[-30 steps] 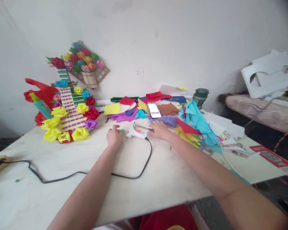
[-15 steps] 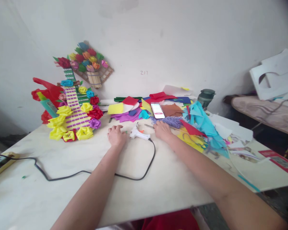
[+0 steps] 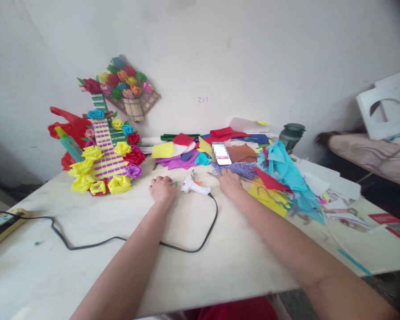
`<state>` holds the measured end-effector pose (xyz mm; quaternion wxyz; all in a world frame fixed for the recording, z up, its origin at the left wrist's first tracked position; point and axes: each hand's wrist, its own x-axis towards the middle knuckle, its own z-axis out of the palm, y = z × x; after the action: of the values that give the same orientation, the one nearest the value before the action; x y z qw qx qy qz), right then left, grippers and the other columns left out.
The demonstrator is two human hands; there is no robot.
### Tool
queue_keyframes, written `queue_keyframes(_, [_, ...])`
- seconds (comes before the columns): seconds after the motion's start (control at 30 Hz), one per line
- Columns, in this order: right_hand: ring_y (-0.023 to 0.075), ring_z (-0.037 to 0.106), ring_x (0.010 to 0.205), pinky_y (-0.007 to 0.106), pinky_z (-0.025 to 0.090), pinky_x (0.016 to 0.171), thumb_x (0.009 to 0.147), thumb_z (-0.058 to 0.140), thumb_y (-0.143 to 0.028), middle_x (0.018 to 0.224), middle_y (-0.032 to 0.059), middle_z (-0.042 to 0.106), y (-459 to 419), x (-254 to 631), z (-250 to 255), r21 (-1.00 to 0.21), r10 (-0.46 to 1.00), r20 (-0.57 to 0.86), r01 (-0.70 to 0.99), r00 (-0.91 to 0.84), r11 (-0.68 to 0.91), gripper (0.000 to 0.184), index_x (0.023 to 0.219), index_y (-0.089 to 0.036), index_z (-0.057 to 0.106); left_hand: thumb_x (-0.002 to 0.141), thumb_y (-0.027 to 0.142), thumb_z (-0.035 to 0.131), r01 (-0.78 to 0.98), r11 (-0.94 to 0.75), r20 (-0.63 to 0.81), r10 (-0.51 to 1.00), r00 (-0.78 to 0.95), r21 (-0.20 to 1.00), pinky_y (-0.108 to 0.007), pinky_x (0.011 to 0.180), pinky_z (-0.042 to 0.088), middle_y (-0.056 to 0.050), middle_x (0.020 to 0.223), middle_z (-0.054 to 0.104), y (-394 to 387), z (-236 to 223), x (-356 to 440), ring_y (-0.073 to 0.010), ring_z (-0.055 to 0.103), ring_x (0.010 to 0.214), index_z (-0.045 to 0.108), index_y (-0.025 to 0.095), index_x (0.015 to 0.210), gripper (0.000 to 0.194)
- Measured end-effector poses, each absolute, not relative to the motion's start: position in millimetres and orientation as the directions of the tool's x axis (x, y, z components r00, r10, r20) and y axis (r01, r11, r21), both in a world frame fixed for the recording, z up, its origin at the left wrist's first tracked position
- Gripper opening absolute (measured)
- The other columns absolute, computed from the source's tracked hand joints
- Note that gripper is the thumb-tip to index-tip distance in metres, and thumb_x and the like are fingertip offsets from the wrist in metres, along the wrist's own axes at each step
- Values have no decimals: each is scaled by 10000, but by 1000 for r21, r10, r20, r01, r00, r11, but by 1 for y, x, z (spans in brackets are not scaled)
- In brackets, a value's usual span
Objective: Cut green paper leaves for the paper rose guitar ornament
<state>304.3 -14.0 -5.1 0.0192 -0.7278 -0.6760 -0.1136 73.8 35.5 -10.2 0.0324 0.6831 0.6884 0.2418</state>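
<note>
My left hand [image 3: 163, 189] rests on the white table [image 3: 120, 275], fingers loosely bent and apart, with nothing visible in it. Beside its fingertips is a small green scrap [image 3: 176, 183]. A white hot glue gun [image 3: 197, 188] lies between my hands, its nozzle pointing away and its black cord [image 3: 210, 231] looping back under my left arm. My right hand [image 3: 230, 182] is low over the table at the edge of a purple yarn heap [image 3: 238, 170]. From under its fingers sticks a slim pointed metal tool [image 3: 212, 174]; the hand hides the rest.
A flower-decorated model tower [image 3: 108, 151] stands at the left. Coloured sheets [image 3: 176, 160], a phone [image 3: 222, 155], turquoise paper [image 3: 286, 171] and yellow paper [image 3: 270, 200] lie along the back and right. A dark green bottle [image 3: 291, 135] stands behind. A power strip [image 3: 6, 224] is at the left edge.
The view has turned slightly left. My right hand and the pointed tool have shifted a little right, so the tool's tip is farther from the glue gun. My left hand stays nearly still.
</note>
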Motion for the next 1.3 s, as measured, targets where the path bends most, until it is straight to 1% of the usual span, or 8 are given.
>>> queue_keyframes(0.17, [296, 444, 1002, 361, 402, 715, 848, 317, -102, 1105, 195, 509, -15, 301, -4, 128, 977, 198, 986, 78, -104, 385, 1075, -125, 628, 710, 361, 530, 927, -71, 296, 954, -45, 368, -423, 914, 338, -103, 1098, 586, 35, -10, 75, -297, 426, 1109, 667, 232, 933, 292])
queue_keyframes(0.4, [285, 457, 975, 336, 424, 677, 825, 326, -70, 1082, 210, 516, -11, 300, -6, 144, 967, 207, 973, 147, -179, 383, 995, -92, 668, 714, 249, 494, 935, -21, 278, 957, -84, 353, -422, 900, 350, -110, 1135, 569, 39, -12, 71, -294, 422, 1121, 658, 230, 964, 300])
queue_keyframes(0.53, [287, 469, 972, 348, 427, 687, 824, 341, -87, 1095, 212, 516, -12, 302, -6, 135, 963, 203, 970, 175, -204, 375, 1014, -95, 665, 718, 257, 487, 917, -27, 290, 952, -98, 397, -431, 905, 355, -105, 1145, 569, 39, -12, 71, -295, 430, 1126, 647, 230, 973, 302])
queue_keyframes(0.63, [290, 460, 1002, 358, 419, 723, 857, 347, -171, 1098, 200, 521, -13, 306, -2, 84, 957, 228, 976, 177, -200, 355, 1022, -115, 657, 740, 313, 485, 885, -19, 287, 949, -131, 465, -441, 907, 360, -106, 1137, 577, 40, -11, 72, -300, 452, 1115, 642, 234, 973, 291])
queue_keyframes(0.73, [278, 445, 1030, 355, 397, 782, 891, 339, -284, 1093, 178, 528, -11, 314, 9, 7, 925, 332, 980, 185, -198, 364, 1062, -134, 623, 749, 349, 486, 844, 15, 276, 942, -192, 536, -444, 905, 368, -110, 1129, 585, 45, -9, 73, -301, 479, 1094, 638, 229, 974, 297])
queue_keyframes(0.9, [279, 462, 1037, 351, 372, 854, 834, 455, -387, 1104, 154, 523, 14, 334, 26, -176, 841, 417, 939, 344, -297, 441, 1193, -137, 509, 732, 329, 506, 785, 63, 230, 939, -255, 616, -460, 915, 360, -119, 1109, 607, 61, -5, 75, -312, 495, 1097, 627, 217, 979, 297])
queue_keyframes(1.07, [314, 473, 1083, 385, 374, 874, 719, 563, -515, 1163, 191, 501, 44, 345, 23, -334, 842, 263, 863, 472, -379, 679, 1251, -119, 416, 718, 306, 513, 727, 108, 187, 931, -313, 678, -466, 929, 350, -110, 1109, 620, 70, -6, 79, -309, 514, 1092, 619, 214, 989, 305])
queue_keyframes(1.3, [322, 500, 1096, 395, 386, 870, 711, 562, -400, 1173, 225, 526, 70, 347, 19, -372, 832, 148, 810, 535, -454, 645, 1255, -93, 403, 738, 298, 492, 729, 100, 204, 926, -317, 677, -441, 934, 357, -106, 997, 658, 64, -10, 81, -294, 540, 1068, 612, 205, 1027, 327])
